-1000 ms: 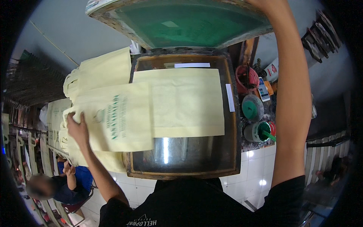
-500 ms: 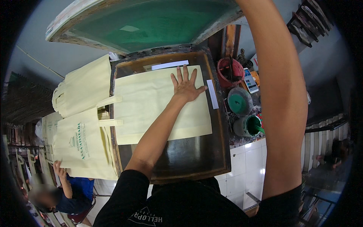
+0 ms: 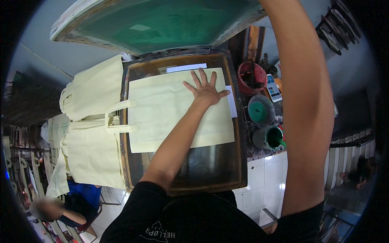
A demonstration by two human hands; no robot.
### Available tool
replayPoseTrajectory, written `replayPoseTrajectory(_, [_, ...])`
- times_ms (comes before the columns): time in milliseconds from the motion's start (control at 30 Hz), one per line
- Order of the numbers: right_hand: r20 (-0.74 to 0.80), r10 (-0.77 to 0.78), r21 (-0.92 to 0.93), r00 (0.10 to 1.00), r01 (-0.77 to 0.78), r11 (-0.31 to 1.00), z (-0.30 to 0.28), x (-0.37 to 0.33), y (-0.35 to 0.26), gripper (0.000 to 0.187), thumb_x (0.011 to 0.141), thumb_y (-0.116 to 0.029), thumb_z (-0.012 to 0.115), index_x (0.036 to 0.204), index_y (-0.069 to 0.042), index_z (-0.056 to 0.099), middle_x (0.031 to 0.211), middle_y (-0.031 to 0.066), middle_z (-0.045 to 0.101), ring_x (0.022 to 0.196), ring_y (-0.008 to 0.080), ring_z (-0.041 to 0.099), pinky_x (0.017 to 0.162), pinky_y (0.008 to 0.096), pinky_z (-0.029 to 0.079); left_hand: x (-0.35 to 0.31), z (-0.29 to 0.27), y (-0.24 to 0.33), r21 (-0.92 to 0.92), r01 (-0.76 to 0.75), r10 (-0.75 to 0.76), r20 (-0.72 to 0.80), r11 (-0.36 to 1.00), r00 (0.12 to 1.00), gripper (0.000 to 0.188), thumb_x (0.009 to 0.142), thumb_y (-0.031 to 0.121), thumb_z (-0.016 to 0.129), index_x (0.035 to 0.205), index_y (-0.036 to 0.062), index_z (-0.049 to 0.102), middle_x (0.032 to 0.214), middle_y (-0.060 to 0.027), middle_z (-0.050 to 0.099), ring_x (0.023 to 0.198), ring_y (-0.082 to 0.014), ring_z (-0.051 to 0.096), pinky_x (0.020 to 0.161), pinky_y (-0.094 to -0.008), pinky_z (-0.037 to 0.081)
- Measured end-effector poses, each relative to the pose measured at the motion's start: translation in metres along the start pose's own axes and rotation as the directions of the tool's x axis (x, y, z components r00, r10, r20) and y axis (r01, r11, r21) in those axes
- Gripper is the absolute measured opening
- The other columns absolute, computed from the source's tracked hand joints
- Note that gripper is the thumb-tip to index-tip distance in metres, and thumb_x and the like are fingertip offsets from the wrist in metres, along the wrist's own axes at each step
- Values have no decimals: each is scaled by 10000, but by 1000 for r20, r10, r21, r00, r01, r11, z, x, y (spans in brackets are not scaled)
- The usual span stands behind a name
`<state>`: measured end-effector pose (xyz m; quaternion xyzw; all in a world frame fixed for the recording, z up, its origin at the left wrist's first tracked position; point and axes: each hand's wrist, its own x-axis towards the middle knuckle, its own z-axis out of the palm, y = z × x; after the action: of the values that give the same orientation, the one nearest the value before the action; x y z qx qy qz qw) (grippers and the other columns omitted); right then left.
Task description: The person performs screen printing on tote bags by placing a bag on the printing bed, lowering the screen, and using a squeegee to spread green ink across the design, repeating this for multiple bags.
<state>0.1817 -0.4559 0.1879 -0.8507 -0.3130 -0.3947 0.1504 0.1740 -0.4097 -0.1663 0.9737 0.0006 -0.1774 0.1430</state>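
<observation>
My left hand (image 3: 207, 93) lies flat with spread fingers on the upper right part of a pale yellow tote bag (image 3: 162, 109). The bag lies on a dark, wood-edged printing board (image 3: 210, 166), its handles (image 3: 121, 128) pointing left. Its far and right edges meet two white guide strips, one at the far side (image 3: 186, 68) and one at the right (image 3: 232, 106). Above the board's far end tilts a raised screen frame (image 3: 239, 35) with green mesh. My right forearm (image 3: 304, 81) reaches up beside the frame; my right hand is beyond the picture's upper edge.
Stacked tote bags (image 3: 95, 156) sit left of the board, near a seated person (image 3: 75, 212) holding a printed bag (image 3: 59, 174). On the right are a red bucket (image 3: 245, 83), a phone (image 3: 274, 88), a bowl of green paint (image 3: 259, 111) and a paint tub (image 3: 265, 139).
My left hand and the tote bag have shifted right, and the bag now overlaps the right strip. At left, the seated person has pulled the printed bag off the stack.
</observation>
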Motion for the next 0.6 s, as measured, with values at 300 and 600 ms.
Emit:
replayPoseTrajectory(300, [72,44,7,996,-45,999,-4,-11,-4,382,905,-346,704,925,29,768,853,244,725,808,377,705,789,446,545,-7,-21,5,-73,-44,34,-139,996,990,1068,850,723,620,1615,112,196,1666,-261,117,1544,-467,16,1181,-698,98])
replayPoseTrajectory(600, [123,45,229,991,-72,971,0,-183,-71,190,918,-243,687,1003,-73,683,960,127,717,867,309,699,696,447,533,-245,-49,-107,-752,-642,10,-650,-149,760,343,1018,211,610,1210,-74,600,1054,-210,730,935,-266,731,870,-391,576])
